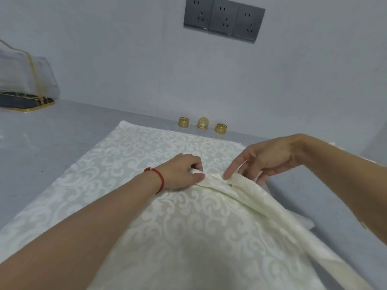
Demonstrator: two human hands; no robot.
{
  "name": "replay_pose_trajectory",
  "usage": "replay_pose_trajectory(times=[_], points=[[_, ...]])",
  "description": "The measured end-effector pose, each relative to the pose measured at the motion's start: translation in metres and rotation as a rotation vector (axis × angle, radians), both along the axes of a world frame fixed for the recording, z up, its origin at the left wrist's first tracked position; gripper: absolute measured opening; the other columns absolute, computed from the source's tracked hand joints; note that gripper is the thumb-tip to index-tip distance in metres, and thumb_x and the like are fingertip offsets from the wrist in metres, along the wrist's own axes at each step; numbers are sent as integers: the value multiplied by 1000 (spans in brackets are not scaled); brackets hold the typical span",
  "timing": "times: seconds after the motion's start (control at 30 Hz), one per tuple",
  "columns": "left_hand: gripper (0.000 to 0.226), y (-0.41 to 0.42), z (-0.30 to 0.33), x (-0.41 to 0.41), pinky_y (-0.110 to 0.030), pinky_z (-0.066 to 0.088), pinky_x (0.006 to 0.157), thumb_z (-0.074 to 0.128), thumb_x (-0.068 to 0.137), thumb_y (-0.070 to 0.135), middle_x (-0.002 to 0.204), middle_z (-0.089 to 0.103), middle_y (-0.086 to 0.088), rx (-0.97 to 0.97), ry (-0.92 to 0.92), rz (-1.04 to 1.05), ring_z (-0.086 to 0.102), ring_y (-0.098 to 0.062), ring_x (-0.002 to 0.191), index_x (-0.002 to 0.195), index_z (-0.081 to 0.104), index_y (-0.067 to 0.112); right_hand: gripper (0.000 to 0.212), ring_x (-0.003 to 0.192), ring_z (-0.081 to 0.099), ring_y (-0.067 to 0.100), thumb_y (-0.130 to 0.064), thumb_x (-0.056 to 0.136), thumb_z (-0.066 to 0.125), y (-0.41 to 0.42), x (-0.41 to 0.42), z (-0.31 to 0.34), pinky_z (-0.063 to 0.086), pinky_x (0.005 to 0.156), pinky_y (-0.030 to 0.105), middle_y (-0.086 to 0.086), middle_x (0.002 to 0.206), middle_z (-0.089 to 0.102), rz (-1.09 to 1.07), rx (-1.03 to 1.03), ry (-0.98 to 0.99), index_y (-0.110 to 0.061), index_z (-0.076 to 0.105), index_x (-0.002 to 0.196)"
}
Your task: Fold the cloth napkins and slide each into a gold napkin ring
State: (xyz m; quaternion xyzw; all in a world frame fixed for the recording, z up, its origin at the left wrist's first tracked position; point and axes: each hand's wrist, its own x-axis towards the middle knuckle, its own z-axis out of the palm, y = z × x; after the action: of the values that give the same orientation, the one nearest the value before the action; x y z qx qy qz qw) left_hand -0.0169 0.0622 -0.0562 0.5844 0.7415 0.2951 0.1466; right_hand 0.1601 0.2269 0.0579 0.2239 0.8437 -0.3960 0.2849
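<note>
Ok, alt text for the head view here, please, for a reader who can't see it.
The left hand pinches a pleated edge of a cream damask napkin spread on a grey table, while the right hand presses the folds with straight fingers. Three gold napkin rings stand by the wall behind.

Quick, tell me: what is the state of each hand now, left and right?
Left hand: fingers curled, pinching a fold of the cream napkin.
Right hand: open, straight fingers pressing on the napkin's folded edge.

Grey triple wall socket (224, 18); gold-framed holder (27, 88) on grey counter (41, 139)
</note>
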Motion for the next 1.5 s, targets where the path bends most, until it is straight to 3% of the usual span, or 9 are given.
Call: replay_pose_trajectory(times=[0.2,0.4,0.63,0.93,1.03,1.1,1.2,1.33,1.5], points=[[14,-4,7,-9,-25,41,73,59,96,39,90,57,11,-141,-152,-64,49,-8,73,95,60,25,17,79,70,14,-29,89,79,-1,-3,-26,48,72,28,-2,81,76,17,282,153,-24,76,105],[18,0,19,-10,-22,43,72,57,99,39,84,58,13,-215,-162,-76,52,-6,72,100,64,23,43,66,57,11,-65,78,76,-1,-25,-34,50,64,26,-4,72,60,93,509,157,-22,69,78],[18,3,18,-16,-24,46,75,58,99,40,92,63,11,-262,-243,-74,55,-6,77,101,67,25,43,75,57,13,-63,80,74,6,-34,-43,49,75,29,-5,78,60,85,538,137,-22,61,73],[19,6,25,-21,-32,55,89,59,100,32,113,73,-2,-352,-388,-111,67,-16,94,108,74,22,55,69,42,19,-70,84,66,8,-40,-54,37,72,33,0,75,47,194,639,234,-20,49,67],[42,6,26,-22,-31,49,81,66,91,51,99,67,-12,-390,-421,-82,59,-25,86,106,70,12,56,70,42,19,-70,84,66,7,-40,-59,37,71,33,1,75,45,198,653,255,-20,48,66],[58,9,24,-24,-32,42,83,72,78,65,89,59,-2,-410,-340,-65,51,-25,82,105,69,13,57,70,47,20,-71,82,67,5,-39,-61,40,73,32,1,75,53,177,650,260,-19,51,67],[25,13,22,-24,-25,43,86,75,83,51,81,65,21,-385,-247,-43,57,-7,84,96,76,29,47,79,67,16,-65,85,68,3,-27,-64,52,77,31,-4,85,72,90,601,394,-18,65,83],[26,20,27,-19,-27,45,85,74,88,40,85,64,7,-421,-249,-67,55,-12,81,99,73,16,11,88,70,3,-41,96,65,-3,-2,-67,56,84,32,-14,96,72,12,537,779,-33,66,104],[38,19,31,-19,-35,44,85,76,84,42,93,63,-4,-491,-323,-77,52,-22,84,104,68,11,41,116,59,8,-41,88,76,-15,2,-89,47,101,31,-14,127,66,264,717,676,-32,68,128]])
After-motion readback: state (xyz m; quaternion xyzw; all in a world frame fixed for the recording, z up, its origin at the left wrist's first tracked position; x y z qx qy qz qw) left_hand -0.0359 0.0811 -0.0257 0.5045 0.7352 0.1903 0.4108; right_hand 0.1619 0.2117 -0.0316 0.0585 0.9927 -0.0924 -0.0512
